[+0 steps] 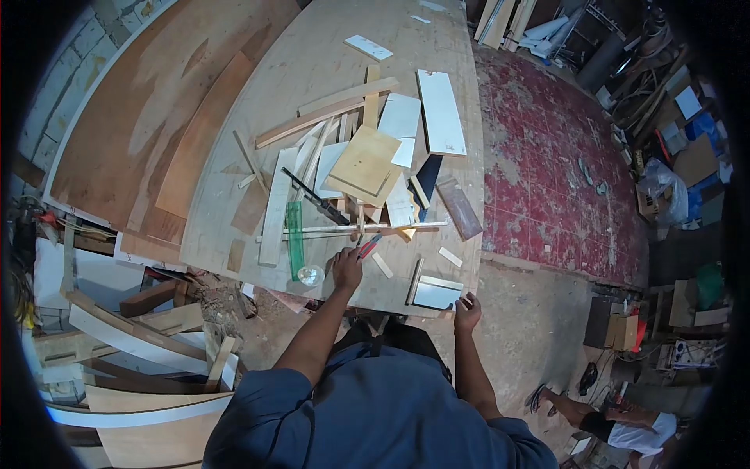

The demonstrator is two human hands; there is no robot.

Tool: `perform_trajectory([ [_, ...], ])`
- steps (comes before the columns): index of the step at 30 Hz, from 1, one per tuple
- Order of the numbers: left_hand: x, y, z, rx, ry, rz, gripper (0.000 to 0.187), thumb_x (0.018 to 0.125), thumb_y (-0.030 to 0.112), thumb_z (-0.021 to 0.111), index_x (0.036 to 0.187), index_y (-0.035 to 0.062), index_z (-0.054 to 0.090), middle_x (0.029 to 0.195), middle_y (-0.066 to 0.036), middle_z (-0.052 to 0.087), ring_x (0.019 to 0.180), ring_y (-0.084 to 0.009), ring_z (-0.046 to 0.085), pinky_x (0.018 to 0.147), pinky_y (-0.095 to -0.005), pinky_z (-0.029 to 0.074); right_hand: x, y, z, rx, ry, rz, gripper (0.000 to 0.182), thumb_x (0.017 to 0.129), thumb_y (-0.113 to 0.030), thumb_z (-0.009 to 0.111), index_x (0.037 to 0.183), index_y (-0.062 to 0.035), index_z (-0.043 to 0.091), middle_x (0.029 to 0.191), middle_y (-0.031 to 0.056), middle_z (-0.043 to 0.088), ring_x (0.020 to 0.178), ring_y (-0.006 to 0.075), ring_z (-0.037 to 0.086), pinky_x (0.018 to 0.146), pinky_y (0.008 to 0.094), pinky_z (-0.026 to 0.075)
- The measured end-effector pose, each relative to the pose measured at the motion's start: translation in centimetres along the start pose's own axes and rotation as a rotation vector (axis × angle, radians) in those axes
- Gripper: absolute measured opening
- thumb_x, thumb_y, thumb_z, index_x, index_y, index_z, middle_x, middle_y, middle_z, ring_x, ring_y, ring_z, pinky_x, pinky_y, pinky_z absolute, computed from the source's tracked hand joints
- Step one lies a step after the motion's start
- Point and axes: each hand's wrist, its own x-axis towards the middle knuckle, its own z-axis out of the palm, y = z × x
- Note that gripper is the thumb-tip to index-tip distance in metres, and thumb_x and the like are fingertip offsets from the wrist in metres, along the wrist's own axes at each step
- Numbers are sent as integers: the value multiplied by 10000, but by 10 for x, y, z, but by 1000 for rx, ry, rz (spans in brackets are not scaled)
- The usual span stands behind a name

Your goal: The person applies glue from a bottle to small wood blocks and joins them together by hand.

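My left hand [346, 270] is closed at the table's near side, with a red-handled tool [369, 246] that looks like pliers at its fingertips. My right hand [467, 312] is closed at the right corner of a small white panel [436, 295], and its fingertips are partly hidden. Wood strips [440, 282] edge that panel along its far and left sides. Left of my left hand are a round clear container [310, 275] and a green translucent ruler-like strip [294, 241]. Two small wood pieces [382, 265] lie between my hands.
Offcuts and a square plywood piece [363, 165] are heaped mid-table, with a long white board [441, 112] beyond. Large plywood sheets [141, 117] lean at left, above curved wooden parts [133, 340]. A person [625, 426] is at lower right, near boxes [621, 332].
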Motion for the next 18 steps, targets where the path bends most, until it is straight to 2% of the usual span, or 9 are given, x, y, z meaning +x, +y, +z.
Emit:
perform_trajectory([
  [2, -2, -7, 0, 38, -173, -38, 292, 782, 101, 664, 1074, 88, 648, 1038, -107, 607, 982, -317, 583, 879, -427, 462, -3, -23, -3, -52, -12, -29, 449, 792, -2, 690, 1217, 42, 551, 1140, 144, 593, 952, 223, 636, 779, 327, 546],
  [4, -3, -8, -1, 76, -190, -26, 289, 785, 126, 670, 1072, 109, 652, 1038, -105, 607, 970, -311, 593, 861, -425, 482, 0, -29, -8, -66, -78, -26, 441, 784, 21, 679, 1209, 9, 564, 1176, 133, 547, 960, 235, 630, 754, 333, 564],
  [7, -2, -7, 6, 110, -261, -52, 254, 787, 135, 669, 1031, 76, 634, 1026, -115, 604, 959, -308, 601, 843, -419, 501, 10, -38, -19, -99, -119, -119, 414, 796, 23, 655, 1201, -4, 571, 1139, 129, 563, 921, 225, 645, 725, 322, 568],
  [9, -5, -9, 12, 198, -300, -16, 227, 820, 146, 622, 1023, 49, 592, 1025, -131, 592, 983, -304, 593, 835, -427, 506, 14, -41, -26, -133, -157, -158, 405, 802, 26, 644, 1199, -8, 573, 1132, 128, 567, 904, 221, 650, 713, 316, 570],
  [16, -37, 8, 31, 354, -132, -15, 278, 867, 160, 528, 1114, 34, 505, 1064, -153, 570, 1042, -329, 558, 821, -456, 499, 30, -52, -33, -93, -292, -184, 371, 817, 40, 615, 1181, -29, 596, 1129, 112, 583, 874, 192, 655, 691, 289, 554],
  [18, -49, 15, 34, 223, -75, -134, 286, 888, 159, 538, 1144, 42, 484, 1068, -173, 589, 1012, -370, 573, 811, -472, 493, 34, -60, -29, -89, -335, -188, 362, 825, 33, 617, 1178, -44, 600, 1138, 96, 584, 876, 180, 649, 701, 289, 546],
])
